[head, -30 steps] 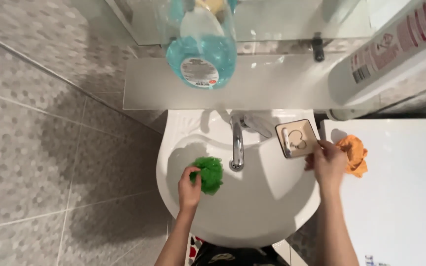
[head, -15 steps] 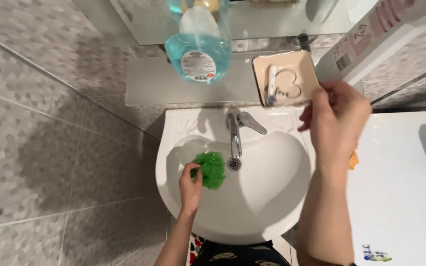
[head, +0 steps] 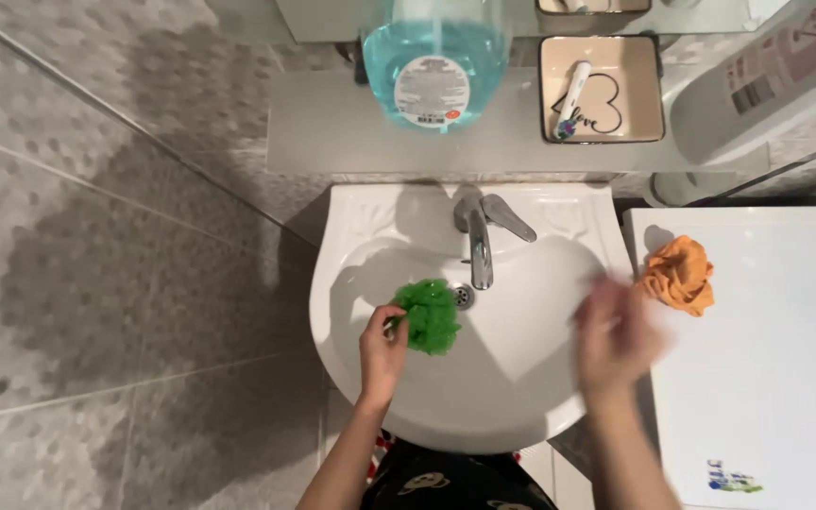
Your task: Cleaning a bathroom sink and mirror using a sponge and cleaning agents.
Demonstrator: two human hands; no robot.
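My left hand [head: 382, 351] grips a green mesh sponge [head: 429, 315] inside the white sink basin [head: 521, 397], just left of the drain. My right hand [head: 616, 332] is blurred with motion over the sink's right rim, fingers apart and holding nothing. A square beige dish [head: 640, 90] with a black heart drawing and a small white tube in it rests on the glass shelf [head: 332, 132] above the sink. The chrome tap [head: 479, 241] stands at the back of the basin.
A bottle of blue liquid [head: 434, 66] stands on the shelf left of the dish, and a large white bottle [head: 757, 94] lies at the right. A crumpled orange cloth [head: 680, 274] sits on the white appliance top [head: 776, 378]. Grey tiled floor lies to the left.
My right hand lifted the beige dish from the sink's edge, set it on the glass shelf, let go and dropped back down over the sink's right rim. The left hand stayed on the sponge.
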